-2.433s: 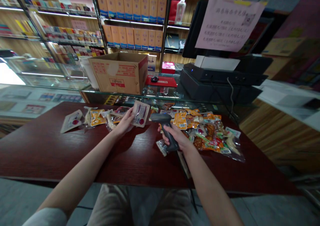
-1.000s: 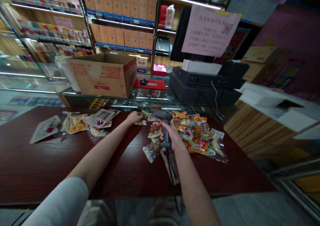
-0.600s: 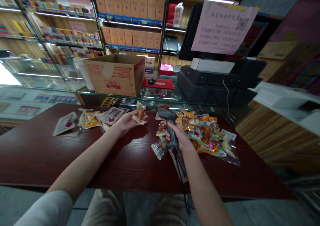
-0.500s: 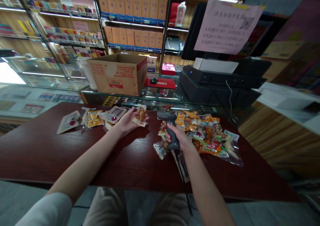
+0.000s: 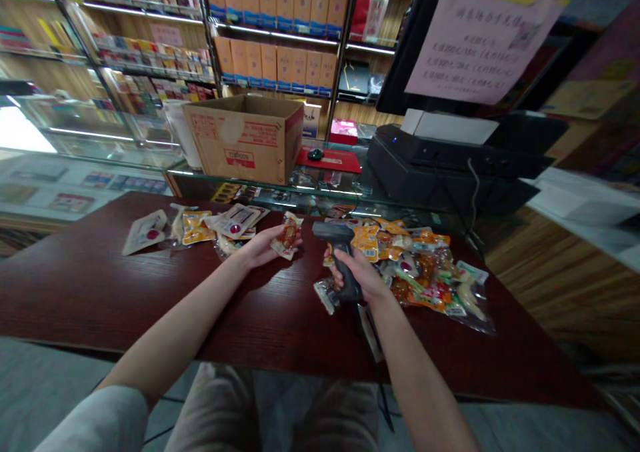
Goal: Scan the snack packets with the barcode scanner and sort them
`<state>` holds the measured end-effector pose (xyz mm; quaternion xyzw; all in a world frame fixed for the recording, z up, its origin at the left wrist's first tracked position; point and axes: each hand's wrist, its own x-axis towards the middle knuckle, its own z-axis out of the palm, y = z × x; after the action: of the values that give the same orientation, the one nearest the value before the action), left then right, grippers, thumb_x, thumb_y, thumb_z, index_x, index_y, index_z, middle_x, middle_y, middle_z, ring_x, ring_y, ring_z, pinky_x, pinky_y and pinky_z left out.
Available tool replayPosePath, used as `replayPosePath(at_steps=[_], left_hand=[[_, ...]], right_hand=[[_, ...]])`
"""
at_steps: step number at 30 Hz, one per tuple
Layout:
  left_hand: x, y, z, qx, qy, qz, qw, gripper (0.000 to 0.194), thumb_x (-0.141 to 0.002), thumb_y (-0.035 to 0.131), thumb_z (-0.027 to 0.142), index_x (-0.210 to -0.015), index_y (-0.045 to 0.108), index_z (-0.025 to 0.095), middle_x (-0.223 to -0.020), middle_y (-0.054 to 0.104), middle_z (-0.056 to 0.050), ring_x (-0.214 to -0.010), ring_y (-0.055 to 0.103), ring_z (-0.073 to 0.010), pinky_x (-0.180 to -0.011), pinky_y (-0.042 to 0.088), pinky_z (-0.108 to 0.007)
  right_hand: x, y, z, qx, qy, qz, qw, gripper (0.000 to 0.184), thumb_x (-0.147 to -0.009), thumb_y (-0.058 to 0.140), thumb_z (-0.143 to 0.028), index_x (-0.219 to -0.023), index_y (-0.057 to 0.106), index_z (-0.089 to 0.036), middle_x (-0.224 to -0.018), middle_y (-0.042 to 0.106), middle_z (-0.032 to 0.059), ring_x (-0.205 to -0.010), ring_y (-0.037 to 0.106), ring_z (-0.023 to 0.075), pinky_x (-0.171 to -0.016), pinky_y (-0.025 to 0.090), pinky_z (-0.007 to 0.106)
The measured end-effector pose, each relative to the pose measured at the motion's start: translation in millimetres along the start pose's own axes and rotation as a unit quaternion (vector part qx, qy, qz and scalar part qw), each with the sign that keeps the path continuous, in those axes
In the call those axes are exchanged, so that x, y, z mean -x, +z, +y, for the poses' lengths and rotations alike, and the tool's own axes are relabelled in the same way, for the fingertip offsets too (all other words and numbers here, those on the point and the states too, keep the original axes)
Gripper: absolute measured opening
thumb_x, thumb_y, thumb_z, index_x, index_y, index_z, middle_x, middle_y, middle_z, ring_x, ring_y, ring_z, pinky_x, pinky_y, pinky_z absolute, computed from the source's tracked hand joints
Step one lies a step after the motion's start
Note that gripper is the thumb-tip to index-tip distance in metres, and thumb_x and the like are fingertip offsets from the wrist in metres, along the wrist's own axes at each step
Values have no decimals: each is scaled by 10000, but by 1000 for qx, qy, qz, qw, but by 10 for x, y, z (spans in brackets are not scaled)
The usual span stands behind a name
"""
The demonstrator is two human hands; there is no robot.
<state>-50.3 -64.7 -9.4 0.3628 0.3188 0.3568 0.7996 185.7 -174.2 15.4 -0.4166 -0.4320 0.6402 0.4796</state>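
My left hand (image 5: 261,248) holds a small clear snack packet (image 5: 287,235) with a brown piece inside, lifted just above the dark red table (image 5: 90,292). My right hand (image 5: 361,277) grips the handle of a dark barcode scanner (image 5: 336,244), whose head faces left toward the packet. The scanner's cable (image 5: 373,365) runs down off the table's near edge. A heap of orange and clear snack packets (image 5: 417,269) lies right of the scanner. A smaller spread of packets (image 5: 200,224) lies to the left.
A cardboard box (image 5: 246,137) stands on the glass counter (image 5: 100,172) behind the table. A black register with a printer (image 5: 450,152) and a pink paper notice (image 5: 480,39) sits at the back right. Shelves of boxed goods (image 5: 270,32) fill the back wall.
My left hand put a flat white packet on the left spread, reached into the right heap, and came back with the small brown-filled packet. The scanner stayed in my right hand.
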Motion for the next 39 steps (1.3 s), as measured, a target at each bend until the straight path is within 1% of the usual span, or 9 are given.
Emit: replayPosePath(at_steps=[9,13,15,17,20,24,30,35,39], left_hand=[[9,14,-14,-32,9,-8,999,333,-938,518,276,-1188,615,79,-1125,706,-189,-1039,693,-259,-991,495,-440],[-4,-4,-6,-170,85,28,981,473,-933,514,396,-1308,571,114,-1167,674,-175,-1036,665,-265,-954,504,-445],[6,9,26,-337,177,117,917,509,-959,446,404,-1392,523,148,-1213,635,-160,-1093,620,-266,-986,477,-450],[38,26,65,-518,255,217,787,504,-971,401,369,-1427,507,183,-1285,570,-157,-1189,543,-284,-1046,417,-463],[96,30,85,-690,250,314,602,506,-974,374,346,-1443,499,204,-1385,471,-188,-1247,459,-353,-1051,361,-528],[95,-35,-6,-781,165,314,514,484,-970,343,300,-1389,552,178,-1403,463,-231,-1231,452,-407,-1004,352,-562],[3,-195,-104,-823,156,290,463,425,-940,408,295,-1275,649,195,-1357,563,-195,-1359,364,-419,-1132,95,-657],[15,-308,-14,-805,139,308,489,400,-928,441,357,-1235,670,242,-1302,619,-184,-1323,406,-419,-1084,75,-745],[-61,-179,30,-795,161,307,498,430,-905,509,421,-1263,653,232,-1438,513,-193,-1404,307,-456,-1098,20,-740]], right_hand=[[-18,-7,29,9,-29,-5,1000,386,-750,739,-493,-886,553,-183,-492,490,-86,-381,412,61,-379,361,174],[-24,-25,30,-20,-37,15,999,377,-723,762,-449,-908,564,-188,-575,559,-63,-407,434,64,-367,365,178],[-25,-38,23,-32,-37,30,998,392,-709,770,-440,-929,564,-189,-629,601,-45,-418,451,66,-364,364,180],[-27,-50,14,-30,-25,25,999,393,-725,756,-450,-942,561,-186,-599,592,-48,-404,453,71,-364,358,184],[-32,-61,8,-21,-17,11,1000,385,-758,731,-459,-960,554,-183,-518,534,-75,-379,444,78,-366,349,190],[-35,-60,15,-26,-22,20,999,412,-740,754,-440,-986,541,-187,-539,542,-79,-389,448,77,-375,356,193],[-51,-83,38,-20,-9,24,999,396,-750,743,-455,-970,549,-188,-522,538,-80,-376,447,77,-368,354,191],[-55,-139,-19,-35,-47,70,996,374,-705,773,-442,-889,567,-190,-607,607,-41,-403,467,70,-365,375,188],[-28,-253,-118,-29,-42,125,991,382,-693,767,-457,-884,577,-186,-489,537,-61,-373,458,84,-362,380,194]])
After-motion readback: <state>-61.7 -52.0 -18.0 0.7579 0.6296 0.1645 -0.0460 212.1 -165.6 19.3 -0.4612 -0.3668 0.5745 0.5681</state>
